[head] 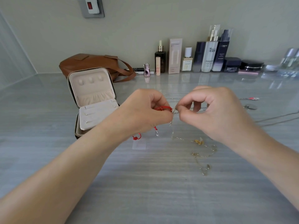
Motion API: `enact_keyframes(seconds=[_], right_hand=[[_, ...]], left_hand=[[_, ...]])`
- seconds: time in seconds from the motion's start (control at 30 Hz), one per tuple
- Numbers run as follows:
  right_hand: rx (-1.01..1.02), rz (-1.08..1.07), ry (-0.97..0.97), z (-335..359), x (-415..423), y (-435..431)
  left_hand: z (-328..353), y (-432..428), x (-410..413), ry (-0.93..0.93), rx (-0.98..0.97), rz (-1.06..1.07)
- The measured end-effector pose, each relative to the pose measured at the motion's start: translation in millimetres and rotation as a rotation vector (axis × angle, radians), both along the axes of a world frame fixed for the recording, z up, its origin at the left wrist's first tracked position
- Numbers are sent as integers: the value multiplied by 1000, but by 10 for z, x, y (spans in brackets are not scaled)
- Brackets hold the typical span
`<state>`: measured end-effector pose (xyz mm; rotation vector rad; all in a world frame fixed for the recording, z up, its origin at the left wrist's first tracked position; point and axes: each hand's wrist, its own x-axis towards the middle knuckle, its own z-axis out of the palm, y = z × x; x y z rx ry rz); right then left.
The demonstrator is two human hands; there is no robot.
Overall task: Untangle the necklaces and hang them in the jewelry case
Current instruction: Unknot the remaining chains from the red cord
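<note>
The left hand point(144, 112) and right hand point(216, 115) meet fingertip to fingertip, raised over the grey worktop point(145, 183). The left hand's fingers are curled and pinch a red cord point(162, 108), whose loop arches across to a small silvery piece point(174, 110). The right hand's thumb and forefinger pinch that piece. The cord's loose knotted end hangs below the left hand.

A gold chain point(198, 141) drops from the pinch point to the worktop, then runs long-wise away to the lower right (charms dotted along it). The jewelry case point(90, 88) stands open to the left, lid upright, with a brown bag point(87, 61) behind it. Thin silver chains point(275, 118) trail rightward near a red pendant point(253, 98). Cosmetic bottles point(210, 52) line the wall.
</note>
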<state>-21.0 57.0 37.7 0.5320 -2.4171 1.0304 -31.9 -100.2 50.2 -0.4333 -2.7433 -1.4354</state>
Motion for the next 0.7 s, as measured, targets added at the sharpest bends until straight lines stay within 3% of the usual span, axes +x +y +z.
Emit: enact_keyframes(seconds=[0.3,0.43,0.7], right_hand=[[-351,168,-294,21,-32,-11],[-411,163,-392,27,-40,11],[-390,122,-404,23,-55,20]], left_hand=[[18,-37,-25,99,7,-17],[34,-36,-6,62,56,-34],[52,-39,0,1,87,-18]])
